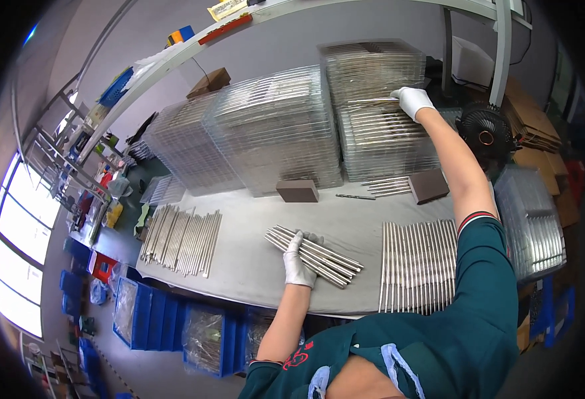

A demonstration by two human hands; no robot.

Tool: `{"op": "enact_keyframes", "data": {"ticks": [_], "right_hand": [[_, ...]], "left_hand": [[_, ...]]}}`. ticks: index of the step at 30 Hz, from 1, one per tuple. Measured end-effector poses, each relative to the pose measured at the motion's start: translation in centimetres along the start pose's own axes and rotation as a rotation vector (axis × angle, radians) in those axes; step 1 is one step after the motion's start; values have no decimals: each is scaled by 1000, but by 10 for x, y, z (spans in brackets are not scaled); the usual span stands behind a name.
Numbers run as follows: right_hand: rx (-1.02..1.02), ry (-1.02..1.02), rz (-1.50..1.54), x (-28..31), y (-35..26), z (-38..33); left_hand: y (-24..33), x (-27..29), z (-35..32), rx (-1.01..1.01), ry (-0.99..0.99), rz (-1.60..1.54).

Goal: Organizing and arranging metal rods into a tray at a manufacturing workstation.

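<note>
Rod row (415, 266): is lying side by side along the table's (246, 233) front edge, a green sleeve (485, 266) covering its right end
Left hand (298, 265): is gripping a bundle of smooth, shiny metal rods (329, 261) near the front edge, hiding part of them
Right hand (414, 102): is pinching one thin rod (372, 100) before clear plastic trays (385, 146) at the far edge, fingertips (395, 94) being hard to make out

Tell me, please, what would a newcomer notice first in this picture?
Tall stacks of clear trays along the back of the table catch the eye first. Next comes the bundle of metal rods in the gloved left hand, over the table's front middle. The gloved right hand pinches another rod at the back-right stack.
</note>
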State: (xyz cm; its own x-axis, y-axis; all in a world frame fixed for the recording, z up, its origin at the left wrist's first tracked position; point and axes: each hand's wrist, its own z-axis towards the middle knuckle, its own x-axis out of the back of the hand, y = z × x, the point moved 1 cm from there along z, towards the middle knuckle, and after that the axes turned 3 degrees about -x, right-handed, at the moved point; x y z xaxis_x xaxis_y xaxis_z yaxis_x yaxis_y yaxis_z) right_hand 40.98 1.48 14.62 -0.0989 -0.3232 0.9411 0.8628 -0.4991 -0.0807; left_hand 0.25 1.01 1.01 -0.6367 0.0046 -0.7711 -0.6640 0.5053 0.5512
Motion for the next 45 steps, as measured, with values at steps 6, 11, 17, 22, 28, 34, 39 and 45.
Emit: {"op": "enact_keyframes", "data": {"ticks": [6,11,17,22,28,34,39,45], "right_hand": [[-54,82,67,-2,2,5],[-20,85,-16,1,-5,1],[-20,166,25,-3,3,2],[15,116,-53,-4,-2,2],[10,190,-8,-3,2,-5],[-66,379,490,23,-12,-77],[109,-93,863,59,-85,-172],[152,-564,746,-2,-185,-216]], "left_hand": [[0,-2,1,6,6,-8],[0,2,4,2,-30,-25],[0,3,6,36,-20,-43],[-1,5,5,14,-32,-26],[-1,2,5,23,-23,-11],[-2,5,9,39,-20,-2],[-1,5,11,31,14,34],[-6,10,17,-25,-42,-4]]}}
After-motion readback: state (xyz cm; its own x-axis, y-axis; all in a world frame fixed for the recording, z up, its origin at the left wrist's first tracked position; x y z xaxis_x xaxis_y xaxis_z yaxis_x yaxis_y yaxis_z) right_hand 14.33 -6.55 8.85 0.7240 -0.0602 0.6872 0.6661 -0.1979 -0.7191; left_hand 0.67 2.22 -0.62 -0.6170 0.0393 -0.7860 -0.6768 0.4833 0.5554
